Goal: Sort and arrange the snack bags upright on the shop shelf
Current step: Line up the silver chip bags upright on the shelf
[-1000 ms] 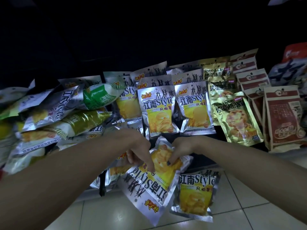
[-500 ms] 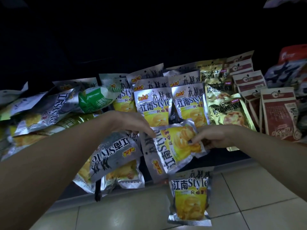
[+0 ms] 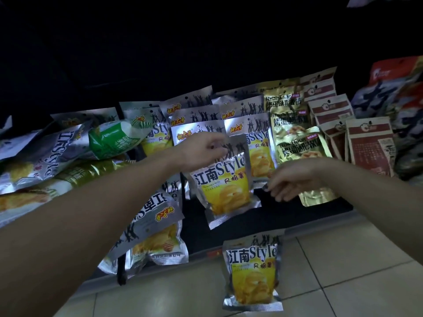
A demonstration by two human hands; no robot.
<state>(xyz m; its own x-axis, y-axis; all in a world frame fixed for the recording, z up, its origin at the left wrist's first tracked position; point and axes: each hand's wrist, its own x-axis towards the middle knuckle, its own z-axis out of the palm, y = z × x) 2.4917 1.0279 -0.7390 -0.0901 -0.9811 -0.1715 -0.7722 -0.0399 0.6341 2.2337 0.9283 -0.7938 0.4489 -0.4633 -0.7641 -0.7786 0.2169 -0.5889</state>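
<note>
My left hand (image 3: 201,149) pinches the top edge of a silver-and-yellow chip bag (image 3: 226,186) and holds it upright in front of the standing row of like bags (image 3: 249,129) on the dark shelf (image 3: 286,216). My right hand (image 3: 290,181) hovers just right of that bag's lower corner, fingers loosely bent, holding nothing. Another chip bag of the same kind (image 3: 251,271) leans upright on the tiled floor against the shelf's front edge. Two more (image 3: 155,216) lie tipped over under my left forearm.
A jumbled pile of silver, green (image 3: 114,140) and olive bags fills the shelf's left side. Gold bags (image 3: 295,138) and brown-red packets (image 3: 368,145) stand in rows at the right. Pale floor tiles (image 3: 343,282) run along the bottom.
The held chip bag went from sideways to upright and moved up toward the row. My right hand let go of it and drew off to the right.
</note>
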